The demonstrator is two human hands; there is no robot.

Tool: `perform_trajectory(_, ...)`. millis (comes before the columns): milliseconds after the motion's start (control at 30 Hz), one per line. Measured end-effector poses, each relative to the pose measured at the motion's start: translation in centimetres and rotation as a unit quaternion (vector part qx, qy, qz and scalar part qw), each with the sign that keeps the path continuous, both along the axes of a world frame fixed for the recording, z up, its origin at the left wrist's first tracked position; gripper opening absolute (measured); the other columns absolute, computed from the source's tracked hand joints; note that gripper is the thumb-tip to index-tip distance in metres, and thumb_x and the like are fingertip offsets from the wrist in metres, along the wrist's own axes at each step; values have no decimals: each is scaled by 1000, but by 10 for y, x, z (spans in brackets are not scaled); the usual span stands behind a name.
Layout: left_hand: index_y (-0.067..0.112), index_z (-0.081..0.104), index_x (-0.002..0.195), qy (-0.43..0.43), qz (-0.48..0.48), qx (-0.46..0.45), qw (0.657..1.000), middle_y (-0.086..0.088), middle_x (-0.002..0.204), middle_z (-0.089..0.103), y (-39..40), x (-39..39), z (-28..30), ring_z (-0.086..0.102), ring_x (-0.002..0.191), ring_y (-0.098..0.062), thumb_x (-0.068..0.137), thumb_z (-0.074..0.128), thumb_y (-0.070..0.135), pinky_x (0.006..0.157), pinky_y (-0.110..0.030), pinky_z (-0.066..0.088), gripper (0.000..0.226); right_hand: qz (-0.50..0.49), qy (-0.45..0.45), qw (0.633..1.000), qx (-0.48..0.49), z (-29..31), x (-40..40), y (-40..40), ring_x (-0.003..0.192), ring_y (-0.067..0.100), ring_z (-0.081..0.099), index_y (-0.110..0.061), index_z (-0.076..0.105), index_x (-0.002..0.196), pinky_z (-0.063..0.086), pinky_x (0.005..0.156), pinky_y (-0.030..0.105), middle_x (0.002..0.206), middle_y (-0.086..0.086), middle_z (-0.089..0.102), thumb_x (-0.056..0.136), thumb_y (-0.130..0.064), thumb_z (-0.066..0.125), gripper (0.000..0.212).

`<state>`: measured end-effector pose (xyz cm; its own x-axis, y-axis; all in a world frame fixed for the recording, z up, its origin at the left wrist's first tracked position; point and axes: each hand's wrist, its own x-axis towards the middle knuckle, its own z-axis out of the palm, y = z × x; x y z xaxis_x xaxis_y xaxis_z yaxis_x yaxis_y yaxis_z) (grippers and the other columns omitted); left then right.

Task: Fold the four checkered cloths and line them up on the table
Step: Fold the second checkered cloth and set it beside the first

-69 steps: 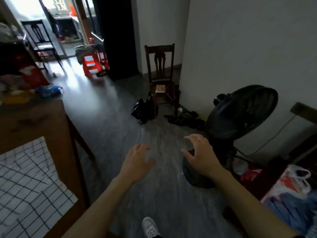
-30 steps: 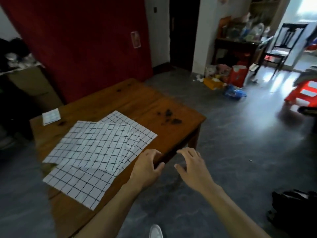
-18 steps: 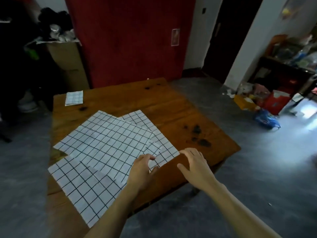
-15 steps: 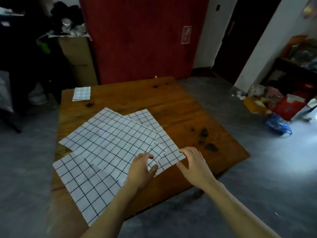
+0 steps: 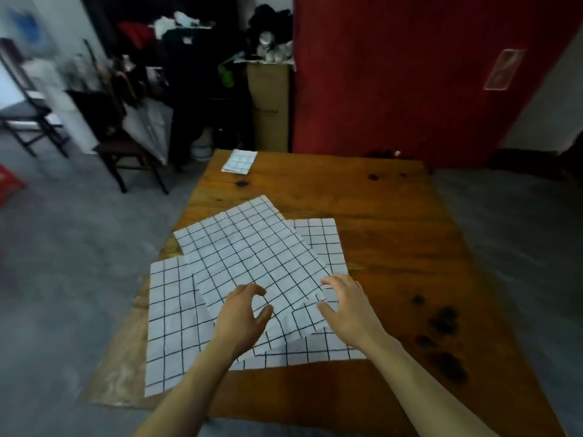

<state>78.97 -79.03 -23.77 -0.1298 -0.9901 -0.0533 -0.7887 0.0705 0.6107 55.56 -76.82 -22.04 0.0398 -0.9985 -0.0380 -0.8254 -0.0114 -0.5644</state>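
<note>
Three white cloths with a black grid lie spread and overlapping on the wooden table (image 5: 394,222). The top cloth (image 5: 252,250) lies askew over a lower left cloth (image 5: 170,320) and a right cloth (image 5: 321,238). A small folded checkered cloth (image 5: 239,161) rests at the table's far left corner. My left hand (image 5: 241,320) hovers over the near part of the top cloth, fingers curled and apart, holding nothing. My right hand (image 5: 350,307) hovers with spread fingers over the cloths' right edge, also holding nothing.
A red wall (image 5: 410,74) stands behind the table. A cardboard box (image 5: 268,105), dark clutter and a dark chair (image 5: 126,152) crowd the far left. Dark stains (image 5: 441,323) mark the table's right side. Grey floor surrounds the table.
The view has swung from the room to the table and now faces it squarely. Both hands have come over the spread cloths, still holding nothing.
</note>
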Motion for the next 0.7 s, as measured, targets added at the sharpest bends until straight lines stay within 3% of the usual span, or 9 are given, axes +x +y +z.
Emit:
perform_trajectory(200, 25, 57, 124, -7, 93, -17, 995, 6, 129, 56, 6, -23, 17, 51, 120, -13, 93, 65, 36, 93, -27, 40, 34, 84, -5, 996, -13, 0, -35, -35, 131, 10, 34, -25, 45, 139, 31, 106, 25, 140, -8, 41, 96, -39, 54, 46)
perform_trajectory(333, 28, 55, 124, -24, 140, 6, 990, 5, 131, 56, 8, -21, 15, 51, 118, -12, 91, 65, 40, 92, -25, 40, 35, 119, -12, 993, -15, -7, -38, -47, 133, 9, 33, -26, 45, 139, 30, 110, 28, 140, -9, 42, 95, -40, 55, 47)
perform_trajectory(500, 30, 54, 125, -32, 159, 22, 987, 6, 134, 54, 15, -17, 1, 53, 112, -12, 92, 64, 41, 94, -26, 41, 37, 160, 0, 987, -11, -13, -28, -68, 130, 11, 36, -24, 47, 137, 34, 109, 30, 136, -8, 44, 94, -37, 56, 46)
perform_trajectory(700, 29, 51, 129, -29, 148, 39, 988, 7, 137, 50, 0, 4, -24, 44, 126, -12, 93, 63, 40, 99, -26, 38, 40, 162, 35, 986, 7, -31, -10, -87, 127, 13, 40, -24, 49, 135, 37, 106, 30, 133, -8, 47, 93, -36, 58, 44)
